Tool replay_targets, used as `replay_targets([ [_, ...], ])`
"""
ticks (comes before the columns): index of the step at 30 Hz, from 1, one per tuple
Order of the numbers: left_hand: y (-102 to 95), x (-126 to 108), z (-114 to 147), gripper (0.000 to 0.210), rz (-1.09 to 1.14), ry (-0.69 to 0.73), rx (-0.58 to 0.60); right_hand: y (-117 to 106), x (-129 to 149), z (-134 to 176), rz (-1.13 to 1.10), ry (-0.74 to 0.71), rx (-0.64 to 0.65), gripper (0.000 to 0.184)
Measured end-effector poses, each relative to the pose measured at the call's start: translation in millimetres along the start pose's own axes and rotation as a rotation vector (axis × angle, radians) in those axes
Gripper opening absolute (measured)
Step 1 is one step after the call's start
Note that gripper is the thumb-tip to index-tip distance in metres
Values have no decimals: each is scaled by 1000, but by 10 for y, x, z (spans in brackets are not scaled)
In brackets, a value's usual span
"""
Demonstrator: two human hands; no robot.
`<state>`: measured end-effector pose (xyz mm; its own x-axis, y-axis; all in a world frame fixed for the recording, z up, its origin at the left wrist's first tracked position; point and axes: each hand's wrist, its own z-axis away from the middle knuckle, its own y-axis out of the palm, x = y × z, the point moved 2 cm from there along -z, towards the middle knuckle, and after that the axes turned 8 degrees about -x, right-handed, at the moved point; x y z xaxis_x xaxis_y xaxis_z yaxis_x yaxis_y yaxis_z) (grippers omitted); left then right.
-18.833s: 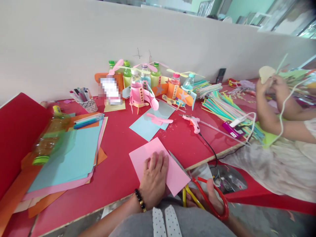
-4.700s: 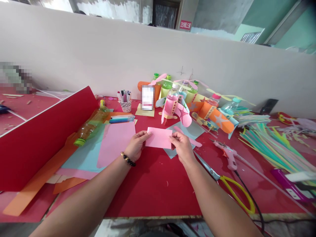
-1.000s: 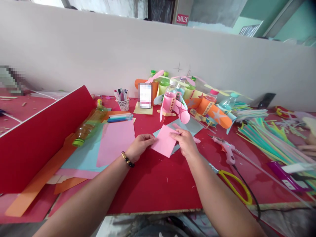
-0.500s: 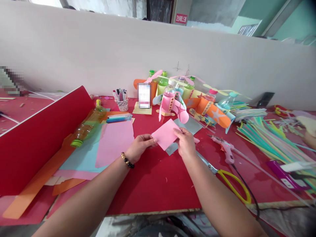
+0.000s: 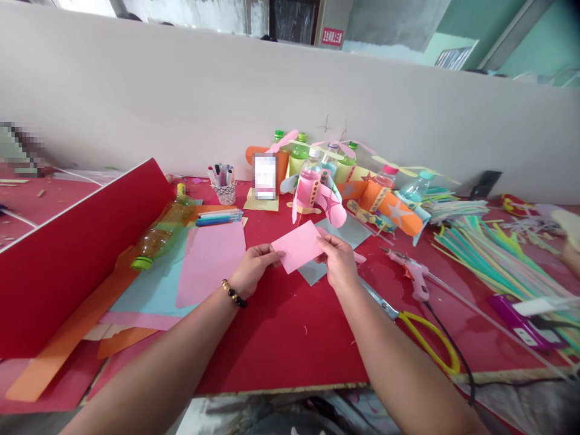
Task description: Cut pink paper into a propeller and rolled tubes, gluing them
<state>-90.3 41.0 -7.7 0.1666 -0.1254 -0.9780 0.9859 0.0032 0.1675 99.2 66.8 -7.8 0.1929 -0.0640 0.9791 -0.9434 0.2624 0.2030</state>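
A pink piece of paper [image 5: 298, 248] is held up over the red table between my two hands. My left hand [image 5: 254, 269] pinches its left edge between thumb and fingers. At its right edge, my right hand [image 5: 339, 260] grips it the same way. Below and behind the paper lie light-blue paper pieces [image 5: 351, 232], partly hidden by my right hand. Scissors with yellow handles [image 5: 426, 338] lie beside my right forearm. To the right of that hand rests a pink glue gun [image 5: 413, 272].
Bottle models with paper wings and propellers [image 5: 312, 187] stand along the back. At left lie a clear green-capped bottle [image 5: 163, 226], stacked coloured paper [image 5: 212, 260], pens [image 5: 220, 217] and a pen cup [image 5: 224, 192]. Coloured strips [image 5: 493, 254] cover the right side, near another person's hand [image 5: 571, 257].
The pink paper has turned and shifted slightly left, now looking like a wider rectangle. My left hand moved a little left with it; my right hand stayed nearly in place.
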Motion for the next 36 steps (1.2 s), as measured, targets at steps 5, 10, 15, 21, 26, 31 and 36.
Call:
replay_targets([
  [5,49,22,24,27,86,-96,3,39,-16,47,-1,8,-3,27],
  [10,24,52,-6,28,6,-61,-52,62,-32,76,24,21,18,25],
  [15,-13,59,-27,29,-59,-19,-87,41,-56,53,49,15,2,22],
  [21,-43,28,-42,31,-70,-12,-130,-28,-5,-13,-13,-20,-68,22],
  [26,-69,45,-56,31,-76,-13,-113,-123,201,-48,-122,-167,-205,24],
  [31,-92,107,-77,31,-106,5,-82,-209,574,48,-117,-411,-266,19],
  [36,-110,123,-78,32,-138,-6,-81,-548,935,361,161,-521,-270,14],
])
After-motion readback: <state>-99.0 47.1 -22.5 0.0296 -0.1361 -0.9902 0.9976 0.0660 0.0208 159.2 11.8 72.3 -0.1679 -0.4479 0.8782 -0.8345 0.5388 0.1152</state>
